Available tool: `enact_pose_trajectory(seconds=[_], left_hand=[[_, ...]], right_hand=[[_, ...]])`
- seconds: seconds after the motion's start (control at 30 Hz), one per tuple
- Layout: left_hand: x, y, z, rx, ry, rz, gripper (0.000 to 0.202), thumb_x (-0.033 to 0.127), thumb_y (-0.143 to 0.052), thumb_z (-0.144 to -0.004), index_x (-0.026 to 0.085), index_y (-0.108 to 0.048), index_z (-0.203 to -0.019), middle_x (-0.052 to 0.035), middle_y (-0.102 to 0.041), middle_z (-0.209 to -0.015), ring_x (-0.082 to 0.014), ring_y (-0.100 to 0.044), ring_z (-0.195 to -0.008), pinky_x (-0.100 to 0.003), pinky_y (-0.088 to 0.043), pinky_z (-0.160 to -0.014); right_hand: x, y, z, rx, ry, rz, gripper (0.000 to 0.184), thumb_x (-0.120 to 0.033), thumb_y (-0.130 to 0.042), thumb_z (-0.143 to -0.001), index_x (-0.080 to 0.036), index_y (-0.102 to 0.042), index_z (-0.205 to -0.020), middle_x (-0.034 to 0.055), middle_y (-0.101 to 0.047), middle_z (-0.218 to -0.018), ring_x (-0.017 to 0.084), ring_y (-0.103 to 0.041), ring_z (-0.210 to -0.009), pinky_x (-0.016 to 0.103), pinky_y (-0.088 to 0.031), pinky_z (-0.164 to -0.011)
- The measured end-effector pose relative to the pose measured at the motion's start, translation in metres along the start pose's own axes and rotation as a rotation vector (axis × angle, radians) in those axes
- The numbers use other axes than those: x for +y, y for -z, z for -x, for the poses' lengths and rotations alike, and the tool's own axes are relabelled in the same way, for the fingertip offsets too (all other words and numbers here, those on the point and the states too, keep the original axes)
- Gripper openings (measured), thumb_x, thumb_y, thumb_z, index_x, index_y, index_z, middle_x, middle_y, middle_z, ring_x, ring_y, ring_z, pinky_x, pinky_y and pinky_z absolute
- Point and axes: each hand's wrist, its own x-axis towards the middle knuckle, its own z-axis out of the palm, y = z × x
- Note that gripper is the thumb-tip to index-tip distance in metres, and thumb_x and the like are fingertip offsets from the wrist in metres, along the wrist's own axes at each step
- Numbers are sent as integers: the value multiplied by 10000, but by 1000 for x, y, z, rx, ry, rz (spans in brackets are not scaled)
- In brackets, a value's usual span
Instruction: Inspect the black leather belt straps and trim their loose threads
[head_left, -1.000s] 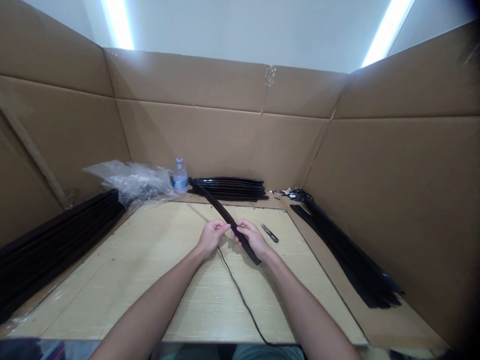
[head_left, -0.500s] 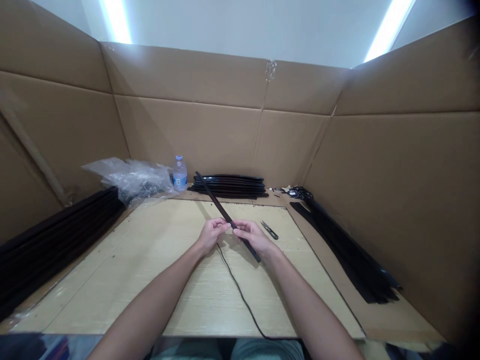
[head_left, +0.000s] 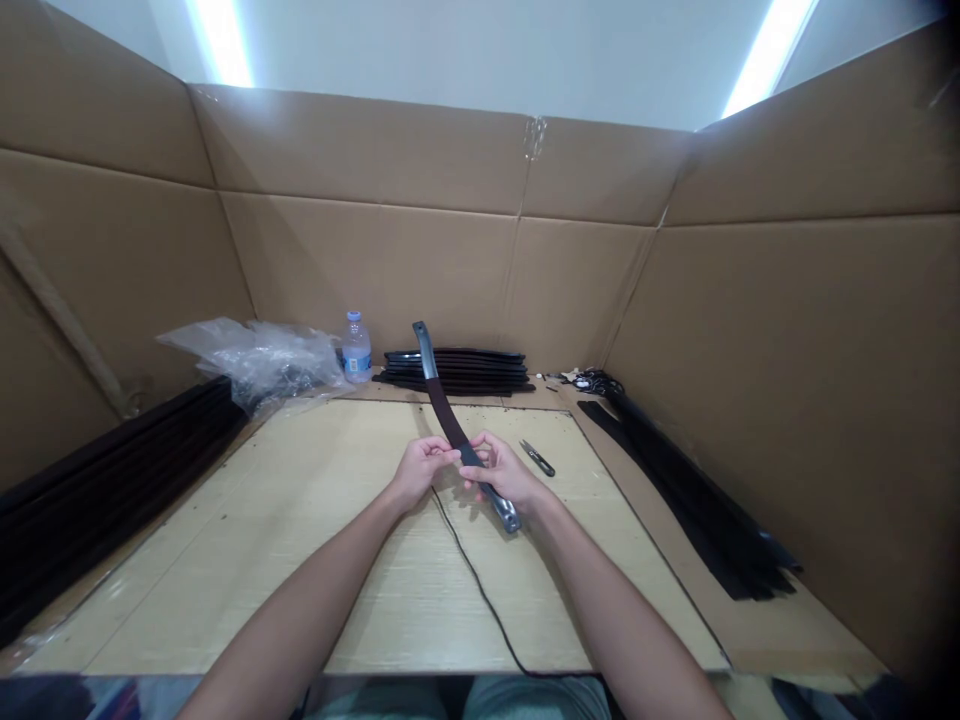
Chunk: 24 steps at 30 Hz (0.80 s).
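Observation:
Both hands hold one long, slightly curved black strip above the wooden board. My left hand pinches it near its middle. My right hand grips it just below, with the strip's near end sticking out past my wrist. The far end rises toward the back wall. A thin black cord runs from under my hands down to the board's near edge. Small thread snips lie just right of my right hand.
Cardboard walls enclose the bench on three sides. Stacks of black strips lie along the left, the back and the right. A crumpled clear plastic bag and a small water bottle stand at the back left.
The strip has turned in my hands: its far end swung up and to the right, and its broad shiny face now shows. Both hands stay in nearly the same place.

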Motion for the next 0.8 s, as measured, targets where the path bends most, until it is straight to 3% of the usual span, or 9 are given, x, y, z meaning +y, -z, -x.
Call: enact_pose_trajectory(seconds=[0.1,0.27,0.43,0.53,0.63,0.8], left_hand=[[1,0,0,-3,3,16,308,351,-756,-607,130,-541,-615,37,-534,-476,-41,-345,-367,-194,-199,-409],[-1,1,-2,56,-18,4,318,376,-735,-640,139,-524,-620,74,-450,-424,-27,-257,-345,-191,-137,-389],[-2,0,-4,72,-42,-12,329,378,-767,-597,126,-565,-658,64,-476,-474,-37,-329,-387,-189,-193,-403],[-3,-2,-5,72,-53,-12,329,364,-775,-590,123,-558,-647,51,-500,-500,-43,-368,-412,-187,-225,-417],[-4,-2,-4,69,-52,-12,321,358,-758,-619,126,-536,-618,66,-460,-458,-37,-348,-388,-182,-213,-412],[-3,-3,-1,26,-40,4,307,367,-731,-651,132,-535,-632,17,-562,-504,-83,-478,-434,-191,-296,-439]], right_hand=[[-3,0,0,-16,-18,-26,397,-351,-717,-689,-212,-427,-923,-16,-640,-685,84,-510,-463,174,-374,-399],[-3,-3,-2,42,-14,-67,289,-369,-627,-770,-205,-495,-969,2,-647,-735,81,-509,-505,187,-374,-452],[2,-4,-5,124,29,-42,428,-262,-724,-680,-195,-549,-1065,-15,-631,-752,95,-546,-594,207,-425,-543],[4,-5,-6,125,32,-24,432,-221,-775,-606,-161,-597,-995,5,-647,-809,114,-581,-689,229,-464,-622],[5,-6,-6,93,19,-19,335,-256,-782,-593,-139,-604,-852,14,-650,-789,108,-575,-620,241,-479,-571],[2,-12,-3,81,-7,-39,385,-313,-765,-624,-180,-486,-854,-31,-623,-624,103,-547,-476,216,-440,-440]])
